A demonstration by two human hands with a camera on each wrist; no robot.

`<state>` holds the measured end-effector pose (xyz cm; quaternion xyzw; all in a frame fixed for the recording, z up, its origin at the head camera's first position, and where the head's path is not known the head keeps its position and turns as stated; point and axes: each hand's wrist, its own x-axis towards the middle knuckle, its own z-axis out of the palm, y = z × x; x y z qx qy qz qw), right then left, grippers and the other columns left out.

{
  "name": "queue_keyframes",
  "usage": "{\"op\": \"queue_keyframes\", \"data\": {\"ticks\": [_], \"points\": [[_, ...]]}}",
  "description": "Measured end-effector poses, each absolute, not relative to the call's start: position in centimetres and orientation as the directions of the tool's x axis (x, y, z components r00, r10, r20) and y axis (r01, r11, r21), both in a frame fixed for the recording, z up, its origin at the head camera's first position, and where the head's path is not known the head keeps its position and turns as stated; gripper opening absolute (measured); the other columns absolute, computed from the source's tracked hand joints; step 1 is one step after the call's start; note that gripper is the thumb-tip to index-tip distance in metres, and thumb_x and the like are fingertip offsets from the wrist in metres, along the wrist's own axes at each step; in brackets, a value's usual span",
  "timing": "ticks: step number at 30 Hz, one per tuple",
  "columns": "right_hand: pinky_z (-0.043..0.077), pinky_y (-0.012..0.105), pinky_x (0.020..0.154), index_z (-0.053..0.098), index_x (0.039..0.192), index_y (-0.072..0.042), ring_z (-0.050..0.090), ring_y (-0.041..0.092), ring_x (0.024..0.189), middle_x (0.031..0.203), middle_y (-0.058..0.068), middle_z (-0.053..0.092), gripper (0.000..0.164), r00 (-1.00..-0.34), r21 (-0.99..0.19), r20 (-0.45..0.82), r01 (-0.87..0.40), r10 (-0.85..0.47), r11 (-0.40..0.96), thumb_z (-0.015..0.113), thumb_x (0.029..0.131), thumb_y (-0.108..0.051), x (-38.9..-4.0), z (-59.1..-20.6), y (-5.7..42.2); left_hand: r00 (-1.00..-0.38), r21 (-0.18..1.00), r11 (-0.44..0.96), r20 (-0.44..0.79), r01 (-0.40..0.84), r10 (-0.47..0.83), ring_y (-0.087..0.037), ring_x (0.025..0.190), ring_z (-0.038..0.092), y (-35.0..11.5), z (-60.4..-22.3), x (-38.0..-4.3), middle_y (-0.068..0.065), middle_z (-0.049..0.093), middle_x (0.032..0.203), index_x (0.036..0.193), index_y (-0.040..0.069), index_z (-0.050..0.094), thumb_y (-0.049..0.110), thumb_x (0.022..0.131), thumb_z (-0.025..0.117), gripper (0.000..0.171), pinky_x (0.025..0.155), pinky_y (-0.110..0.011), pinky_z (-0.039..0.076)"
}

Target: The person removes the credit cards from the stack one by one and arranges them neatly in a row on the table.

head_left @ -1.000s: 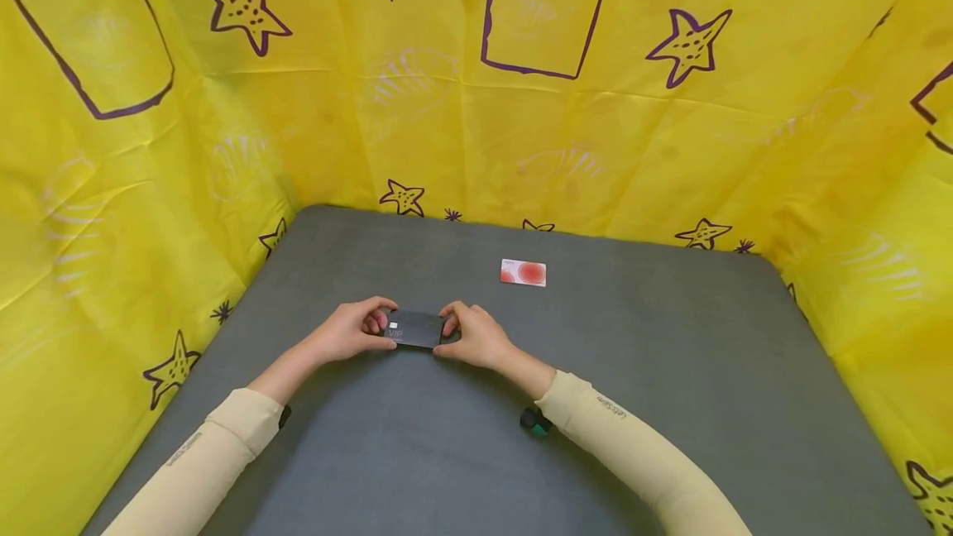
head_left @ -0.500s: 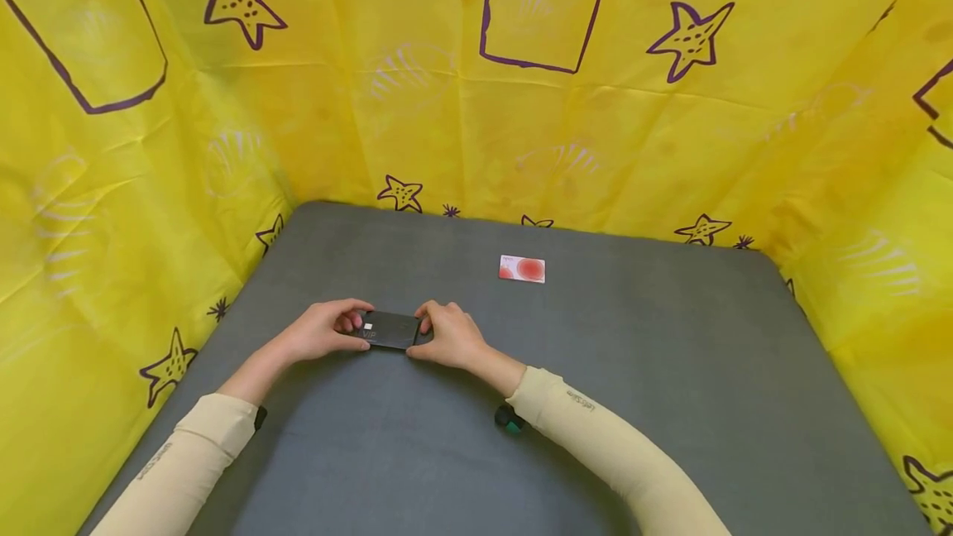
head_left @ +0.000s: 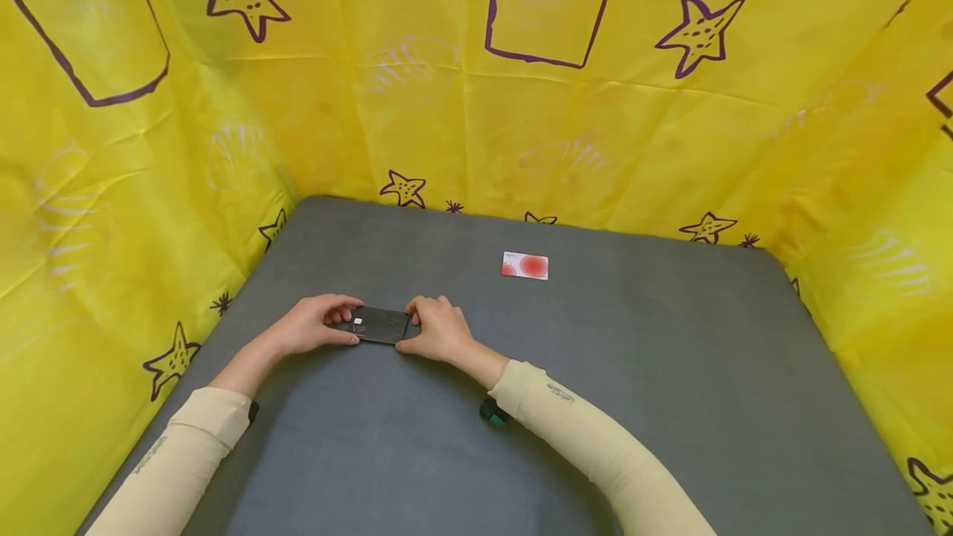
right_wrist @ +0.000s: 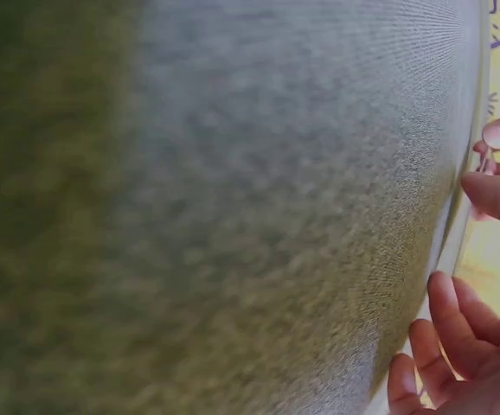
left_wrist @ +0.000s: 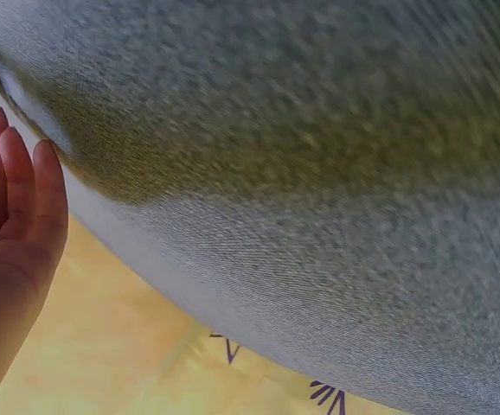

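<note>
In the head view a black card [head_left: 381, 326] with a light chip and the letters VIP lies level between the two hands, low over the grey table. My left hand [head_left: 316, 325] pinches its left end between thumb and fingers. At the right end, my right hand [head_left: 439, 329] grips it the same way. The left wrist view catches the left hand's curved fingers [left_wrist: 49, 186] at its edge, with the card out of sight. Curled fingers of the right hand [right_wrist: 471, 346] show in the right wrist view. Whether the card touches the table, I cannot tell.
A white card with red circles [head_left: 524, 265] lies flat on the grey table [head_left: 633, 370], farther back and right of the hands. Yellow cloth [head_left: 447, 131] printed with purple starfish hangs around the back and both sides of the table.
Both hands have slid to the left together, carrying the black card along. The red and white card stays in its place on the table.
</note>
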<state>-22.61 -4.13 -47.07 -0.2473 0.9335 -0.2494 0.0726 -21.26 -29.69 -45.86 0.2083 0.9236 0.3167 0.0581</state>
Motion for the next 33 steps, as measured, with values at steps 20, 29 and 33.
{"op": "queue_keyframes", "data": {"ticks": [20,29,33], "points": [[0.033,0.026,0.069,0.065,0.118,-0.019,0.046,0.011,0.088,0.089,-0.010,0.054,0.053,-0.860,-0.452,-0.006,-0.454,-0.511,0.768,0.081,0.075,-0.047,-22.91,-47.34,-4.35,-0.926,0.612,0.738,-0.027,0.283,0.378,-0.018,0.081,0.046,-30.04,-46.50,-21.35,-0.002,0.055,0.090,0.124,0.003,0.063,0.028,0.077,0.084,0.057,0.071,-0.029,0.036],[0.033,0.027,0.069,0.064,0.117,-0.018,0.045,0.011,0.087,0.090,-0.009,0.054,0.053,-0.857,-0.462,-0.011,-0.453,-0.515,0.763,0.081,0.076,-0.047,-22.89,-47.21,-4.17,-0.924,0.615,0.735,-0.028,0.285,0.381,-0.017,0.081,0.046,-30.08,-46.54,-21.30,-0.002,0.054,0.090,0.126,0.002,0.063,0.027,0.077,0.084,0.058,0.070,-0.029,0.036],[0.033,0.027,0.069,0.064,0.117,-0.018,0.045,0.012,0.087,0.089,-0.009,0.053,0.053,-0.857,-0.469,-0.013,-0.450,-0.515,0.760,0.081,0.076,-0.048,-22.91,-47.25,-4.14,-0.925,0.614,0.737,-0.031,0.281,0.379,-0.018,0.080,0.046,-30.11,-46.75,-21.37,-0.002,0.054,0.090,0.126,0.003,0.063,0.028,0.078,0.083,0.058,0.070,-0.029,0.036]]}}
